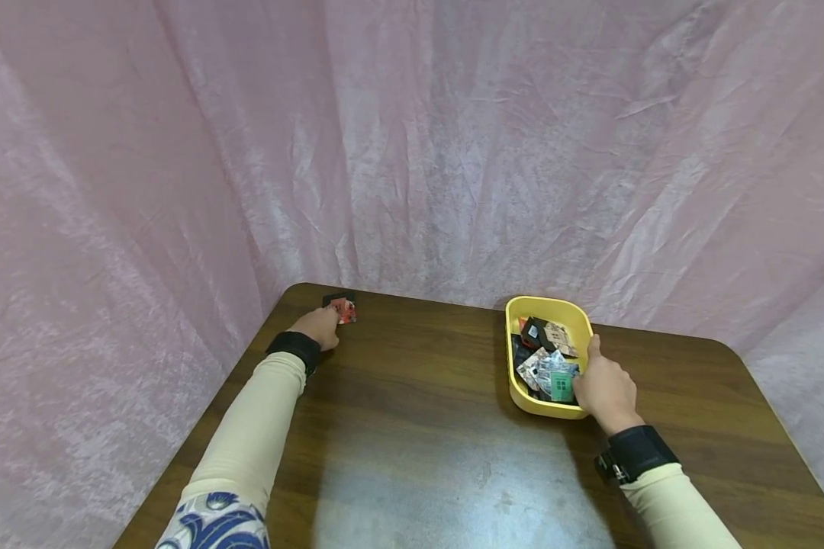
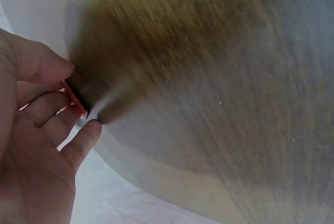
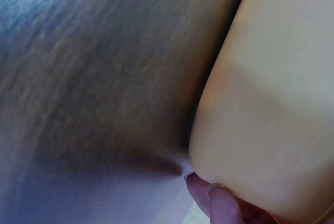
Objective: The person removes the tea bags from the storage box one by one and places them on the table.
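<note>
In the head view, our left hand [image 1: 318, 328] pinches a flat red piece [image 1: 346, 310] at the worktop's [image 1: 419, 374] far left corner, its fingers narrowed on the edge; a dark piece [image 1: 339, 296] lies just beyond it. Our right hand [image 1: 606, 387] grips the right wall of the yellow bin [image 1: 548, 408], right of the frame's centre. We judge that the sideways gap matters most: the bin, long axis running roughly up the frame, stands well apart to the red piece's right, and the left hand is nearer that piece.
</note>
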`<state>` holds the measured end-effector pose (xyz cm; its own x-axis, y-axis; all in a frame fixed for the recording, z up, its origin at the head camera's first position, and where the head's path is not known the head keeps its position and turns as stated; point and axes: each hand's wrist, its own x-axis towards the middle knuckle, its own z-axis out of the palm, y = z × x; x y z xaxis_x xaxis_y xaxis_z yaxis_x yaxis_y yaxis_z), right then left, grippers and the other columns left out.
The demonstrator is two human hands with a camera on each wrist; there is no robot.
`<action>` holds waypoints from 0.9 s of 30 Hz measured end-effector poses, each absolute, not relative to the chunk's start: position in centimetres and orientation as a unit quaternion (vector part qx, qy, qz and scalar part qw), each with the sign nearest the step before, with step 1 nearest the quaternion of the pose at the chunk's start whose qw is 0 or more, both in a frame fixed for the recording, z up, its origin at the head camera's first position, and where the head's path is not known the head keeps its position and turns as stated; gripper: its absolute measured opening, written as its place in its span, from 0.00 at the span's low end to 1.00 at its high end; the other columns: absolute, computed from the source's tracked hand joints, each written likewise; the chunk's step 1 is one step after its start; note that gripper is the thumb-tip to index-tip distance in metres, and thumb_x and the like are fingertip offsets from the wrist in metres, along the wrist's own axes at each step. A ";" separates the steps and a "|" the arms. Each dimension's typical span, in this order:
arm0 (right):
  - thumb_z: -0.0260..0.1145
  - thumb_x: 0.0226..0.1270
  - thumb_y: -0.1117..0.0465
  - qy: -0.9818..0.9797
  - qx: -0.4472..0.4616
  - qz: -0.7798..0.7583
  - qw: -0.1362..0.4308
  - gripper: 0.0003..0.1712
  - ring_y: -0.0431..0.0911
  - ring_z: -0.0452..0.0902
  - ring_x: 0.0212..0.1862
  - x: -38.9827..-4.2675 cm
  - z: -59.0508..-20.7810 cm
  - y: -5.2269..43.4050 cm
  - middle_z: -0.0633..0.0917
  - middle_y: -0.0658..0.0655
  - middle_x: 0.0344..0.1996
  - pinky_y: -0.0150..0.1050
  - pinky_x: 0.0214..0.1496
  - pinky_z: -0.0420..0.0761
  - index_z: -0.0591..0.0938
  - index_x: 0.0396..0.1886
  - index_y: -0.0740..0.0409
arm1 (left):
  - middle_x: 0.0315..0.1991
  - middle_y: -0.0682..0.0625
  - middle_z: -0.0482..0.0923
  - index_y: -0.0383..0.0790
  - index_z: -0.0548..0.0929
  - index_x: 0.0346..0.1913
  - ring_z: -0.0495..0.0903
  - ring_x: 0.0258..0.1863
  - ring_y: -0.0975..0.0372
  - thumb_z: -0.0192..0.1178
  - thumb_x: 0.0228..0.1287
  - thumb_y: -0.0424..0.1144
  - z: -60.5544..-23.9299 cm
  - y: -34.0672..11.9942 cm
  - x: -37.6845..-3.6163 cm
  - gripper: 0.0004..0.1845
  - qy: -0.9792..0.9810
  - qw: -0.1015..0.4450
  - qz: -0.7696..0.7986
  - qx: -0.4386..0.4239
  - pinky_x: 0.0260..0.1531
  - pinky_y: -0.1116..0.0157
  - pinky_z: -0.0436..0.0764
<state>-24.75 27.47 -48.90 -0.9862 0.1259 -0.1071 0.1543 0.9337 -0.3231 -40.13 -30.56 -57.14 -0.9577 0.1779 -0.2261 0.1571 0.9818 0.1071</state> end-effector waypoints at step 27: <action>0.62 0.71 0.62 0.982 0.073 -0.169 0.046 0.54 0.57 0.75 0.30 -24.8 -48.8 27.6 0.85 0.74 0.44 0.45 0.29 0.71 0.42 0.87 0.66 | 0.74 0.27 0.72 0.31 0.73 0.77 0.77 0.71 0.40 0.58 0.55 0.28 -51.1 -28.4 -34.3 0.40 0.985 0.100 0.126 0.070 0.67 0.46 0.80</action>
<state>-24.78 27.56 -48.77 -0.9851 0.1285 -0.1146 0.1595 0.9318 -0.3260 -34.27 -28.40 -51.11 -0.9702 0.1630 -0.1795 0.1127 0.9586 0.2614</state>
